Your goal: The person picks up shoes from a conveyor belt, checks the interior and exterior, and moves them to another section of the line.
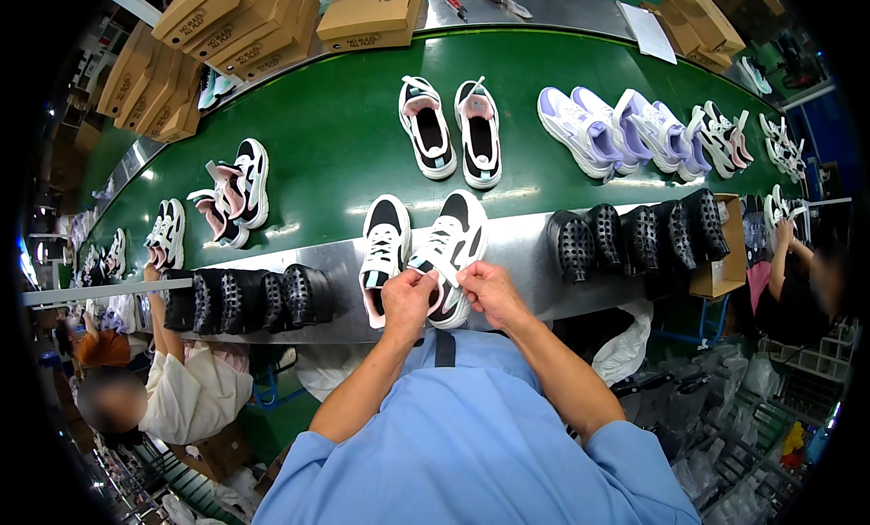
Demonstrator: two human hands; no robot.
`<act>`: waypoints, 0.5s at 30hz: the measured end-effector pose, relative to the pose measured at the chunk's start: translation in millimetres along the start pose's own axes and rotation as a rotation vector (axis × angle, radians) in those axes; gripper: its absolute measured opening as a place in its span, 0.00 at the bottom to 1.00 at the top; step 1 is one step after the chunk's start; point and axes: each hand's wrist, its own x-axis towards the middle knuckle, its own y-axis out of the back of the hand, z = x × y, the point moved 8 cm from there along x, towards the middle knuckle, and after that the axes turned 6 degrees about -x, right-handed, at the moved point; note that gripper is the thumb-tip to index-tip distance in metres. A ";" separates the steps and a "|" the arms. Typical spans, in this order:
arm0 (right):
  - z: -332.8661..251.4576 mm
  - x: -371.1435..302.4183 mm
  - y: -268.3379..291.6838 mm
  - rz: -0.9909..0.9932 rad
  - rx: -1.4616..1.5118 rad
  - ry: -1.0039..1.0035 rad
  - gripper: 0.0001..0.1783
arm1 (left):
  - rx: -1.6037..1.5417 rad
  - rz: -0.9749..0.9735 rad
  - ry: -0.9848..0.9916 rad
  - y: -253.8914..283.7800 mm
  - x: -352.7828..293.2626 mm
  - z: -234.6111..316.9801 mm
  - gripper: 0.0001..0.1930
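In front of me on the metal edge stands a pair of black-and-white sneakers with pink linings. My left hand (406,298) is closed in a pinch at the opening of the right-hand sneaker (463,219), by its tongue. On that shoe's other side, my right hand (490,292) pinches the white upper near the top of the laces. Fingers partly cover the collar, so the exact parts gripped are hard to make out. The left-hand sneaker (388,219) rests beside it, toe pointing away. Farther off, another pair of pink-lined sneakers (480,131) sits on the green surface, toes toward me.
Black studded shoe forms line the metal edge on the left (245,298) and right (643,235). Lilac-and-white sneakers (580,131) stand at the far right, more pink-lined ones (254,176) at the left. Shoe boxes (370,13) are stacked behind. Co-workers sit on both sides.
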 end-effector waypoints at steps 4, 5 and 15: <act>6.3 3.4 5.8 0.115 -0.188 0.038 0.12 | 0.182 0.017 -0.051 -6.0 -7.9 20.0 0.14; 6.1 3.3 9.1 0.153 -0.283 0.058 0.12 | 0.182 0.015 -0.050 -6.0 -9.2 18.5 0.14; -11.0 -29.4 16.8 0.418 -0.738 0.238 0.25 | 0.708 0.062 -0.850 -15.7 -36.9 73.9 0.09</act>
